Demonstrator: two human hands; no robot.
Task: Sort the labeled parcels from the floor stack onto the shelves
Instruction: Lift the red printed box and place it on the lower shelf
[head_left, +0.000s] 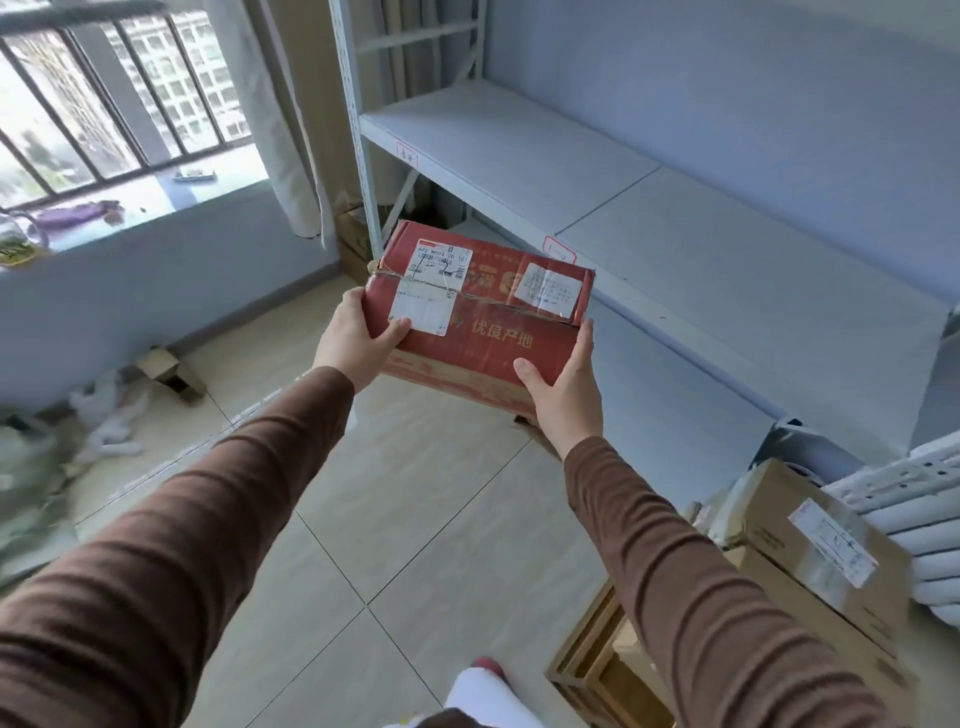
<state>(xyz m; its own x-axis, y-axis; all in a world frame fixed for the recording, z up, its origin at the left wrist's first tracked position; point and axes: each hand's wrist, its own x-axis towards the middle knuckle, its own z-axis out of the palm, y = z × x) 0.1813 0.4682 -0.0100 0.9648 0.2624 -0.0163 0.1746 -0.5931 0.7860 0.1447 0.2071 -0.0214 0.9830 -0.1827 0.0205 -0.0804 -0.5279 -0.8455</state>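
I am carrying a red box toward the shelf at one o'clock, my left hand and right hand gripping its ends (labels facing up). Next I am probably matching its label to a shelf tag.

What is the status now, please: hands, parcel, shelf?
Left hand and right hand grip the red parcel at its ends. Parcel held in air before the shelf. Nothing in the way.
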